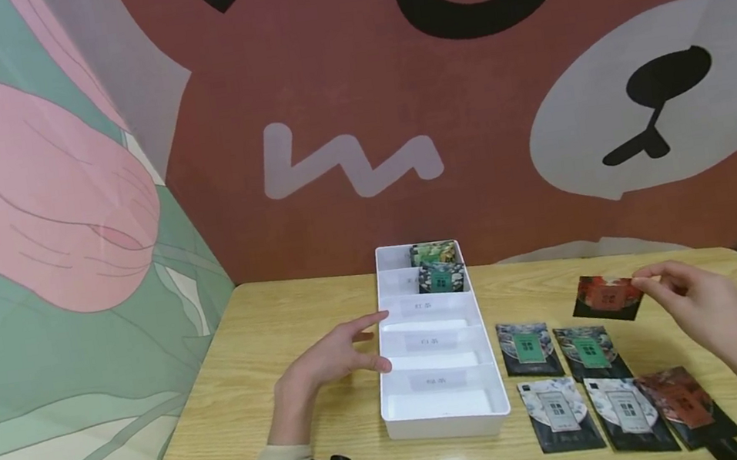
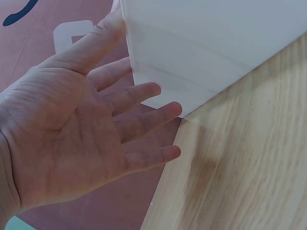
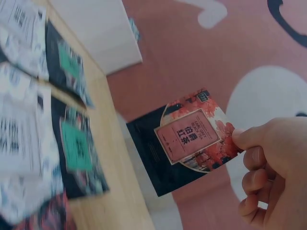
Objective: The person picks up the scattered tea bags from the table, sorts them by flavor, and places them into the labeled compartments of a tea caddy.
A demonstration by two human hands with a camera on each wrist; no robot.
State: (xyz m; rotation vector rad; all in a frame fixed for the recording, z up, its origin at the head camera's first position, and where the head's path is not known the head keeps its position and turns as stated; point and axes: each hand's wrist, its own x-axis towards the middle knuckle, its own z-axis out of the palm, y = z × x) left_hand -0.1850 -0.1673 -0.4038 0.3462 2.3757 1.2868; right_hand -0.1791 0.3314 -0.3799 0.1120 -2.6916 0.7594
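A red and black Earl Grey tea bag packet [image 1: 608, 297] is pinched at its edge between thumb and fingers of my right hand [image 1: 700, 303], lifted over the right side of the table. Its printed label [image 3: 188, 136] faces the right wrist camera. My left hand [image 1: 332, 355] rests fingertips and thumb at the left rim of a long white divided box [image 1: 446, 426], fingers spread. In the left wrist view the thumb lies at the box's edge. The box's two far compartments hold a green-yellow packet [image 1: 433, 253] and a dark packet with a green label [image 1: 442, 278].
Right of the box lie two green-label packets [image 1: 529, 349], two white-label packets [image 1: 560, 414] and a red-label packet [image 1: 688, 405] on the wooden table [image 1: 327, 445]. A wall with cartoon painting [image 1: 347, 69] stands right behind the table.
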